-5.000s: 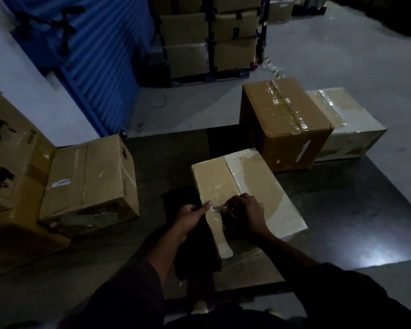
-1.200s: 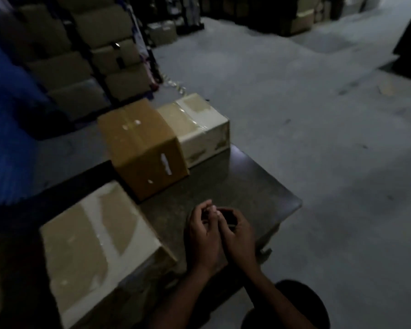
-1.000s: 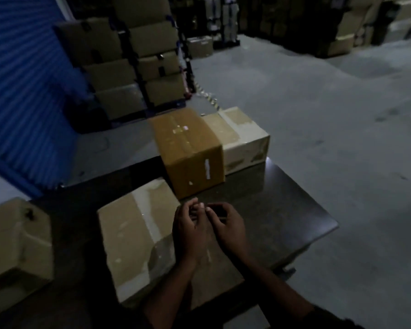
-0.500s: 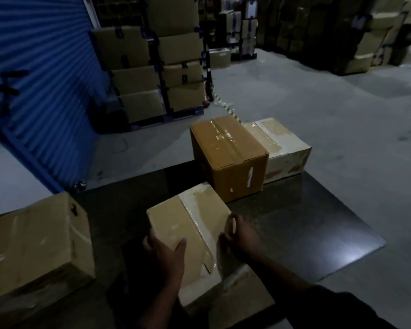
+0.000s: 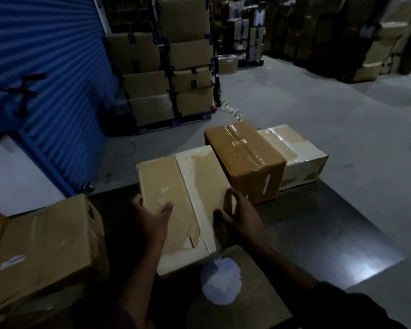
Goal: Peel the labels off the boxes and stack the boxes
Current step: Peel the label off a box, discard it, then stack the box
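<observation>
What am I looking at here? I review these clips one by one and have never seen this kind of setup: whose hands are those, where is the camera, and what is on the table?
There is no machine. A person wears one wide-angle camera on the head, so you look forward and down at their own two bare hands.

The left hand and right hand grip the two sides of a flat taped box, their fingers curled round its edges.

It sits at the middle of a dark table. Behind it on the right stands a brown box with a small white label on its near face, and a paler box beside that. On the left lies a battered box, also bearing a small label.

A pale round patch shows on the flat cardboard just in front; I cannot tell what it is. The background is a warehouse with stacked cartons.
</observation>
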`<action>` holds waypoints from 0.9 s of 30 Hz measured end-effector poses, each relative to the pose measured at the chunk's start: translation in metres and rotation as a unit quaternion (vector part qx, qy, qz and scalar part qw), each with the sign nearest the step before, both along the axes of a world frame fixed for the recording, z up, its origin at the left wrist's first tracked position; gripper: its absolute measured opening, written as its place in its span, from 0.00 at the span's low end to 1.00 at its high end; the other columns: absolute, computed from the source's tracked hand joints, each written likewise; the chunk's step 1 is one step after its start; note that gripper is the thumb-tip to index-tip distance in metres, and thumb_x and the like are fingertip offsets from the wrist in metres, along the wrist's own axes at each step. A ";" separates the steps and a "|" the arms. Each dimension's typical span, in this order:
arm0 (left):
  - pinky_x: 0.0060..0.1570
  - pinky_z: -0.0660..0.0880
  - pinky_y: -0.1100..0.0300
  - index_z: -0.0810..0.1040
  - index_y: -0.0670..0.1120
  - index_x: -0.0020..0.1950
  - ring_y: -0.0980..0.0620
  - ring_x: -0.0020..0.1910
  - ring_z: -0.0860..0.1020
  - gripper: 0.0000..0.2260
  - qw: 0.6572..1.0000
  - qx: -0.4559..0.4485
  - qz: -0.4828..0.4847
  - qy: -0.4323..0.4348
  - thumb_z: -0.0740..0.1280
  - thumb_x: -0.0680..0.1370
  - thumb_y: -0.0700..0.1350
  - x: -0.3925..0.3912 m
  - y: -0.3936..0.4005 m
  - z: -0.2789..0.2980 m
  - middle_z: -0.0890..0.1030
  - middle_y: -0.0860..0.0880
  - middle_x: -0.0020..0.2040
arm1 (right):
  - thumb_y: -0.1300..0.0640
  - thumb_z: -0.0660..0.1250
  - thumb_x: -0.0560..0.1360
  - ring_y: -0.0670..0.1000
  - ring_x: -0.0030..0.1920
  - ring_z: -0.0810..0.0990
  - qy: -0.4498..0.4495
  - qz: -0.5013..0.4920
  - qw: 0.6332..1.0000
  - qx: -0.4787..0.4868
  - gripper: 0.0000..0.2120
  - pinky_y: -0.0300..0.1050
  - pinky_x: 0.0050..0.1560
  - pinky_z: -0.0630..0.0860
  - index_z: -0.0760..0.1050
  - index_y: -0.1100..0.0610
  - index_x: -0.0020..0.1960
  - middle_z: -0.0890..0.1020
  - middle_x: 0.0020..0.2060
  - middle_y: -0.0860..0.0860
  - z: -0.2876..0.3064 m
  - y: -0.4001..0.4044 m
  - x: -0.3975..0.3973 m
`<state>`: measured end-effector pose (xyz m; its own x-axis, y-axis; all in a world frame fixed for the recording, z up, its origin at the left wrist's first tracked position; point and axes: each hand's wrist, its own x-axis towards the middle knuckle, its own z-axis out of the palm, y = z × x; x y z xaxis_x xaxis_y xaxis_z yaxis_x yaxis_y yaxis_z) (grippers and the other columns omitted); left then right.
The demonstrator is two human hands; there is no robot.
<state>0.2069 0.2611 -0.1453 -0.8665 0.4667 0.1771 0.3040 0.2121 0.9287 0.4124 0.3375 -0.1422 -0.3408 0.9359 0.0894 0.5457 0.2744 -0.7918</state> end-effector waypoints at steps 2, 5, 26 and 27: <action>0.61 0.72 0.44 0.66 0.42 0.68 0.39 0.62 0.74 0.37 1.000 0.014 -0.011 0.012 0.80 0.65 0.44 -0.011 0.010 0.026 0.73 0.39 0.65 | 0.41 0.70 0.71 0.46 0.61 0.73 0.023 -0.008 0.999 0.037 0.35 0.47 0.57 0.76 0.60 0.45 0.74 0.72 0.67 0.48 0.020 0.009 -0.007; 0.58 0.76 0.43 0.68 0.50 0.65 0.45 0.60 0.75 0.36 0.998 0.024 -0.028 0.046 0.80 0.62 0.53 -0.021 0.031 0.061 0.73 0.44 0.64 | 0.46 0.71 0.72 0.42 0.56 0.73 0.071 -0.019 0.995 0.070 0.32 0.42 0.53 0.73 0.64 0.48 0.72 0.74 0.66 0.49 0.051 0.027 -0.003; 0.69 0.69 0.46 0.61 0.48 0.77 0.48 0.71 0.68 0.36 0.966 0.087 -0.244 0.011 0.74 0.73 0.47 0.230 0.371 0.113 0.67 0.47 0.74 | 0.39 0.69 0.72 0.55 0.54 0.78 -0.041 -0.175 0.970 0.167 0.26 0.43 0.44 0.68 0.73 0.50 0.65 0.78 0.58 0.54 0.115 0.355 0.239; 0.70 0.68 0.46 0.59 0.49 0.77 0.48 0.72 0.67 0.37 0.963 0.082 -0.255 -0.004 0.74 0.73 0.47 0.240 0.387 0.111 0.66 0.47 0.75 | 0.39 0.69 0.72 0.56 0.54 0.78 -0.050 -0.177 0.969 0.168 0.26 0.43 0.44 0.68 0.73 0.50 0.65 0.78 0.58 0.54 0.114 0.371 0.248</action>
